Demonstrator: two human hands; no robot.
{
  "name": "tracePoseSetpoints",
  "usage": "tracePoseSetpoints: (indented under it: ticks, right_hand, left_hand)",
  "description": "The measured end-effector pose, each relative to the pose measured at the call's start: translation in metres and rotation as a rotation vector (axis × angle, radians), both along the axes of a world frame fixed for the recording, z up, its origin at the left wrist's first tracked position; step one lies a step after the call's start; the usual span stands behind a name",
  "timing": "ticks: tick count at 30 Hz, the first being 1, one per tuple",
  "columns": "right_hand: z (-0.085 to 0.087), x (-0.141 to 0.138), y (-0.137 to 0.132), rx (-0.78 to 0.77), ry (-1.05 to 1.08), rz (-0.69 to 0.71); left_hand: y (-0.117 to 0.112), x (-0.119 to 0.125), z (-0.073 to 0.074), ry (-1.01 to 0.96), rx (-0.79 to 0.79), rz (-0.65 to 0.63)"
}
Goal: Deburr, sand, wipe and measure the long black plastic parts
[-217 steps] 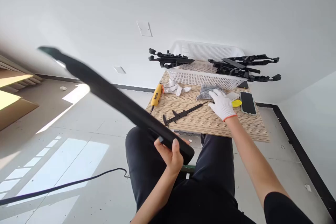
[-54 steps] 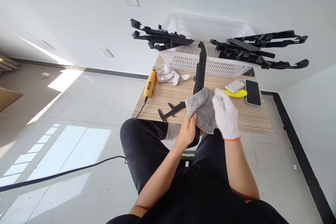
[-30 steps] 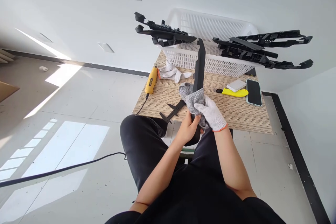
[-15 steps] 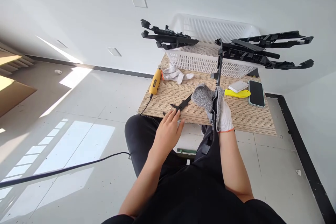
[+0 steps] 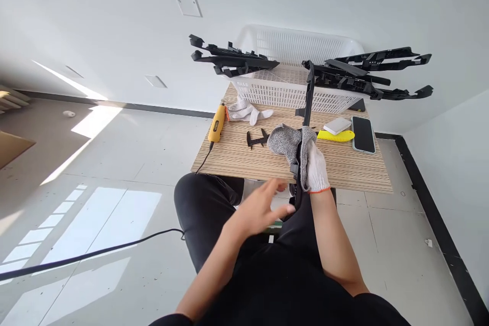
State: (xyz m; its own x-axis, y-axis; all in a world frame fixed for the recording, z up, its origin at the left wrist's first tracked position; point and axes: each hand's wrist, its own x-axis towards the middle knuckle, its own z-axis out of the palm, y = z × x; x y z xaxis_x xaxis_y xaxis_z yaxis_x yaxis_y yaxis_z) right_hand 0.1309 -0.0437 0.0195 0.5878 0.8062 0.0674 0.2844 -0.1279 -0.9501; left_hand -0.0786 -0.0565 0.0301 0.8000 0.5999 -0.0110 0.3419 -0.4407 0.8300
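My right hand (image 5: 313, 169), in a white knit glove, is closed round a long black plastic trim strip (image 5: 307, 92) together with a grey cloth (image 5: 284, 138). The strip stands on edge, its lower end near my lap and its far end over the white basket (image 5: 290, 94). My bare left hand (image 5: 263, 205) hovers open and a little blurred below the table's front edge, fingers spread, close to the strip's lower end. It holds nothing. A black caliper (image 5: 257, 139) lies on the striped wooden table (image 5: 355, 173), left of the cloth.
A yellow power tool (image 5: 216, 125) with a cord and a pair of white gloves (image 5: 246, 110) lie at the table's left. A yellow utility knife (image 5: 336, 135), a white block (image 5: 336, 125) and a phone (image 5: 362, 134) lie at the right. Black trim parts (image 5: 231, 58) overhang both sides of the basket.
My left hand has let go of the strip, touched the caliper, which now lies farther back on the table, and drawn back towards my lap. The right hand keeps cloth and strip.
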Motion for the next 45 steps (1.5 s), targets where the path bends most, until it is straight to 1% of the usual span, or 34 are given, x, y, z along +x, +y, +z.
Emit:
tracePoseSetpoints:
  ticks: [1,2,4,6,7,8,9,10,13,14,15,16,19,21,24,27,29,32,33,35,36,38,40,42,45]
  right_hand:
    - [-0.001,-0.002,0.001,0.015,0.115,-0.006]
    - [-0.002,-0.004,0.003,0.03,0.227,-0.012]
    - [-0.007,-0.008,0.005,0.057,0.373,-0.021]
    - [-0.012,-0.011,0.007,0.087,0.472,-0.028]
    - [-0.013,-0.012,0.006,0.103,0.515,-0.032]
    - [-0.013,-0.012,0.005,0.12,0.544,-0.02]
    - [-0.013,-0.013,0.003,0.134,0.554,0.02]
    - [-0.011,-0.013,0.0,0.148,0.57,0.087]
    - [-0.005,-0.015,-0.01,0.153,0.593,0.346]
    - [-0.004,-0.017,-0.013,0.142,0.593,0.39]
    - [-0.003,-0.019,-0.014,0.13,0.592,0.388]
    - [-0.003,-0.021,-0.014,0.125,0.593,0.353]
    - [-0.005,-0.03,-0.009,0.148,0.573,0.194]
    - [-0.005,-0.035,-0.004,0.162,0.516,0.114]
    - [-0.003,-0.036,0.001,0.135,0.419,0.068]
    - [0.0,-0.03,-0.007,0.106,0.307,0.117]
    - [0.003,-0.028,-0.021,0.063,0.235,0.228]
    - [0.01,-0.032,-0.053,-0.084,0.161,0.439]
    - [0.014,-0.036,-0.064,-0.166,0.095,0.472]
    - [0.02,-0.048,-0.084,-0.322,-0.085,0.442]
    - [0.021,-0.054,-0.092,-0.351,-0.195,0.394]
    - [0.022,-0.066,-0.1,-0.36,-0.446,0.281]
    - [0.018,-0.073,-0.097,-0.34,-0.656,0.225]
    - [0.013,-0.071,-0.087,-0.304,-0.748,0.233]
    - [0.011,-0.063,-0.07,-0.238,-0.74,0.218]
  left_hand:
    - [-0.014,-0.001,-0.006,0.022,-0.036,-0.027]
    - [-0.026,0.0,-0.015,0.036,-0.06,-0.023]
    - [-0.04,0.006,-0.036,0.019,-0.083,0.043]
    - [-0.044,0.013,-0.054,-0.043,-0.091,0.126]
    - [-0.042,0.017,-0.06,-0.069,-0.1,0.149]
    - [-0.04,0.019,-0.064,-0.091,-0.112,0.163]
    - [-0.038,0.02,-0.066,-0.107,-0.13,0.164]
    - [-0.036,0.021,-0.065,-0.119,-0.149,0.158]
    - [-0.034,0.018,-0.06,-0.134,-0.193,0.134]
    - [-0.035,0.017,-0.058,-0.132,-0.199,0.132]
    - [-0.036,0.016,-0.057,-0.126,-0.203,0.133]
    - [-0.037,0.015,-0.057,-0.116,-0.205,0.136]
    - [-0.04,0.015,-0.058,-0.087,-0.208,0.145]
    - [-0.04,0.016,-0.058,-0.074,-0.212,0.16]
    - [-0.04,0.015,-0.054,-0.066,-0.218,0.186]
    - [-0.036,0.015,-0.045,-0.092,-0.228,0.213]
    - [-0.029,0.016,-0.039,-0.128,-0.236,0.239]
    - [-0.015,0.02,-0.032,-0.165,-0.24,0.286]
    - [-0.011,0.022,-0.03,-0.173,-0.24,0.291]
    - [-0.005,0.025,-0.028,-0.179,-0.231,0.285]
    - [-0.003,0.027,-0.027,-0.178,-0.215,0.269]
    - [-0.003,0.03,-0.025,-0.173,-0.163,0.225]
    - [-0.005,0.033,-0.023,-0.141,-0.1,0.194]
    - [-0.009,0.035,-0.021,-0.064,-0.05,0.175]
    - [-0.014,0.038,-0.019,0.024,-0.008,0.121]
